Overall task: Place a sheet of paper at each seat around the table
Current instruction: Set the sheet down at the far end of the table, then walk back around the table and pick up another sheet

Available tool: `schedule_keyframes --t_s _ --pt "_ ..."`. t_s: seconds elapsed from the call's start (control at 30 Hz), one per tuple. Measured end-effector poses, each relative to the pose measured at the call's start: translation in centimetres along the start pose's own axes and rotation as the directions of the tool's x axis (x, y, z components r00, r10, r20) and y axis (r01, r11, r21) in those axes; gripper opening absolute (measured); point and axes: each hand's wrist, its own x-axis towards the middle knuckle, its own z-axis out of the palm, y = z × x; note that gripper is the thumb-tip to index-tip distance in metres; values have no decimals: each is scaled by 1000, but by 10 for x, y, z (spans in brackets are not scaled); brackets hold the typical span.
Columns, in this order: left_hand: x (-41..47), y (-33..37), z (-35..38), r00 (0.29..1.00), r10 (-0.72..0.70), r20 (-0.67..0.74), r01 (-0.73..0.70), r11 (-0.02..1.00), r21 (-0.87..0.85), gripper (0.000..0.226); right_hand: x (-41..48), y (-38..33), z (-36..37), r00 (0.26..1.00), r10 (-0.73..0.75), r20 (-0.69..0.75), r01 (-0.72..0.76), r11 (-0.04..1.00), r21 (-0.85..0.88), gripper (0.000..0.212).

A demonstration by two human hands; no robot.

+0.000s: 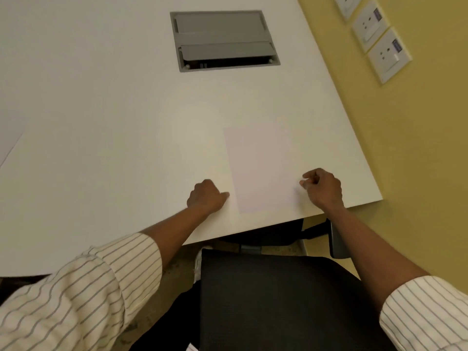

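A white sheet of paper point(258, 168) lies flat on the white table point(101, 122), close to the near edge and in front of a black chair point(278, 300). My left hand point(206, 195) rests on the table with its fingers curled, and the thumb tip touches the sheet's left edge. My right hand point(323, 187) is at the sheet's right edge, thumb and fingers pinched together on it. Both forearms reach over the table's edge from striped sleeves.
A grey recessed cable box point(224, 40) is set into the table farther back. The edge of another pale sheet point(10, 140) shows at the far left. A yellow wall with sockets point(387, 54) runs close along the table's right side.
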Motion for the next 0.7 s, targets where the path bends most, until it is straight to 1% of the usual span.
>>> schedule_keyframes --t_s 0.1,0.17,0.3,0.4,0.5,0.6,0.7 --pt "-25 -15 -11 997 9 82 -5 999 -41 46 -29 -17 -6 998 -54 44 54 998 -15 16" --pt "-44 -24 -18 995 17 101 -12 999 -49 45 -50 -32 -6 990 -111 89 115 992 -47 14" --pt "-90 -49 -33 998 22 58 -15 994 -109 50 -94 -61 0 944 -245 222 272 957 -103 12" --pt "-137 -73 -44 998 50 37 -41 974 -221 47 -132 -81 10 881 -345 324 404 905 -134 13" --pt "-189 -104 -52 999 52 -11 -53 954 -296 46 -174 -98 19 806 -416 421 517 842 -158 14" --pt "-239 -147 -55 996 12 -88 -39 950 -309 45 -215 -113 29 708 -472 526 639 745 -191 15" --pt "-283 -198 -50 980 -47 -195 -12 956 -294 35 -254 -134 37 620 -505 600 727 657 -198 16"
